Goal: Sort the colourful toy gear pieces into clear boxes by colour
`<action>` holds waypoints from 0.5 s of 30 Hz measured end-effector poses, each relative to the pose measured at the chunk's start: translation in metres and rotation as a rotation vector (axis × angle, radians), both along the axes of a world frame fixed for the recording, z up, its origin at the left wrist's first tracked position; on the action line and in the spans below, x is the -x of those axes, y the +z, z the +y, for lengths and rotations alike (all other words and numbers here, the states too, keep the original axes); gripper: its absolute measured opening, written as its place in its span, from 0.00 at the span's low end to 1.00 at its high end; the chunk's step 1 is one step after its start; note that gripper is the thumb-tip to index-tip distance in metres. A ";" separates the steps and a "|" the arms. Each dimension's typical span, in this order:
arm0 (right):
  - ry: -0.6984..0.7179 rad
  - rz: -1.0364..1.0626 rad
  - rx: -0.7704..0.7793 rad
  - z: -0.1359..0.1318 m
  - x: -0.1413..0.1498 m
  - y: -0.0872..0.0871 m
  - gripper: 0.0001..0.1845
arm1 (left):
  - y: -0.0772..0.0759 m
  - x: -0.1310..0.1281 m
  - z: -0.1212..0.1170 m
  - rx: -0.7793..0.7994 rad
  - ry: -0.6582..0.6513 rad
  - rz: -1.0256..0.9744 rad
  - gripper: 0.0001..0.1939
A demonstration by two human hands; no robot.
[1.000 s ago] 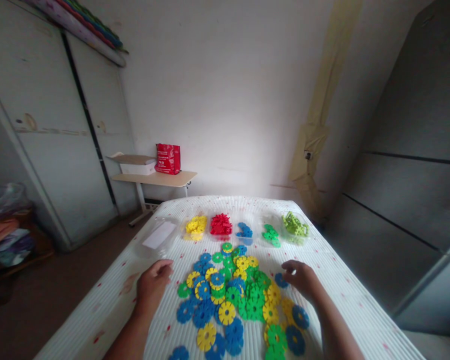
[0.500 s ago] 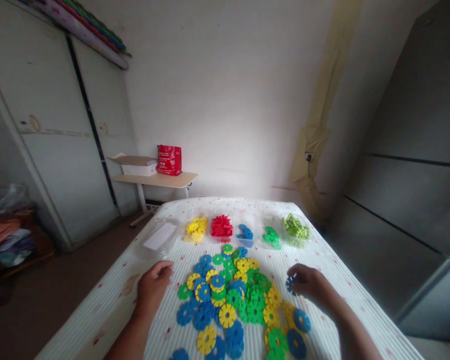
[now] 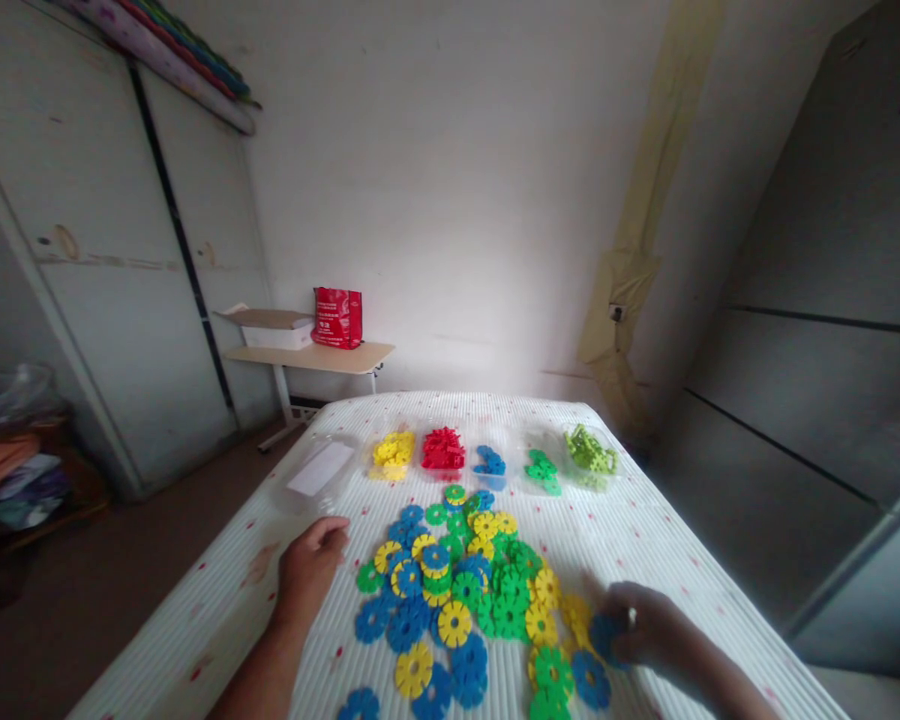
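Observation:
My left hand [image 3: 311,565] rests on the white ribbed cloth left of the pile, its fingers curled in, and no piece shows in it. On the right edge of the pile, my right hand [image 3: 641,625] is closed at a blue snowflake disc [image 3: 604,638]; the fingers are slightly blurred and cover part of it. Between my hands lie loose notched snowflake discs: blue [image 3: 469,672], yellow [image 3: 414,670] and green [image 3: 552,675], many overlapping. Another blue disc [image 3: 591,680] lies just below my right fingers.
Clear boxes behind the pile hold yellow pieces [image 3: 394,450], red pieces [image 3: 443,450], blue pieces [image 3: 490,462], green pieces [image 3: 542,468] and light-green pieces [image 3: 590,452]. A transparent lid with a white label [image 3: 320,470] lies at left. A red bag [image 3: 338,318] stands on a side table [image 3: 345,358].
My right hand, with a blue disc in its fingers before, has moved down and right onto the blue disc at the pile's edge. My left hand has stayed nearly in place.

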State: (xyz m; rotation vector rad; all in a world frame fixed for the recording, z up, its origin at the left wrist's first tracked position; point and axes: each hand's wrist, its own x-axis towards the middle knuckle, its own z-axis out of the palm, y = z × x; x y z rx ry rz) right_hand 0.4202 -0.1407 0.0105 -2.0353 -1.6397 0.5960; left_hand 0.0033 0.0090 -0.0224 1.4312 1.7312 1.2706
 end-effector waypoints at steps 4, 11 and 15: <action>0.085 0.134 0.112 0.008 0.003 0.019 0.04 | 0.001 -0.002 -0.001 -0.005 -0.004 0.049 0.14; 0.196 0.249 -0.037 0.075 0.050 0.075 0.02 | 0.000 -0.003 0.000 0.001 0.002 0.062 0.15; 0.067 0.128 -0.212 0.132 0.073 0.086 0.03 | -0.003 -0.002 0.001 -0.009 0.009 0.052 0.15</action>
